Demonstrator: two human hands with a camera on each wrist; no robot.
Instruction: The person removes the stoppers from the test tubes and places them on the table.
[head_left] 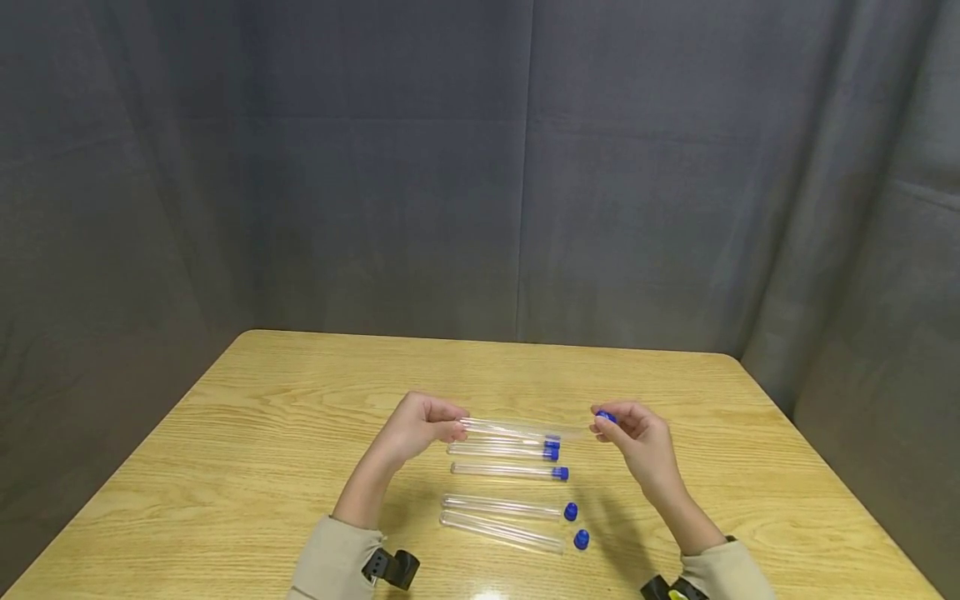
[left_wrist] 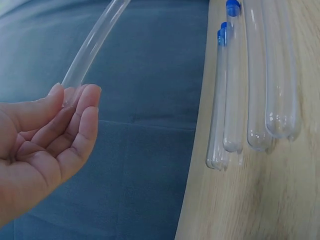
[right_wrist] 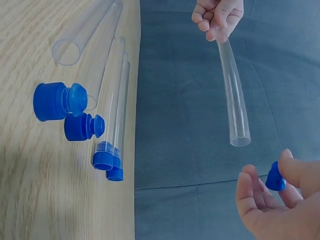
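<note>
1. From here, the left hand [head_left: 420, 427] pinches a clear tube [right_wrist: 232, 95] near its rounded end, thumb against fingertips, the other fingers loosely bent. The tube is up off the table [head_left: 225, 467], its open mouth towards the right hand [head_left: 637, 442].
2. That right hand is partly open, with a blue cap [head_left: 606, 416] pinched at the thumb, just beside the tube's mouth but apart from it. I can't tell quite which way the cap's plug points.
3. Below the hands, well in from the table's left and right edges, lie three capped tubes [head_left: 502, 471]. Farther from the table's far edge are two uncapped tubes [head_left: 501, 506], with two loose caps [head_left: 571, 511] near their mouths, on the side towards the right edge.
4. To my eye, the step in hand is lining up cap and tube; this one isn't closed yet.
5. The next move seems to call for closing that small gap, plug square to the mouth, then a straight push while the left pinch holds firm. A tilted cap could catch on the rim.
</note>
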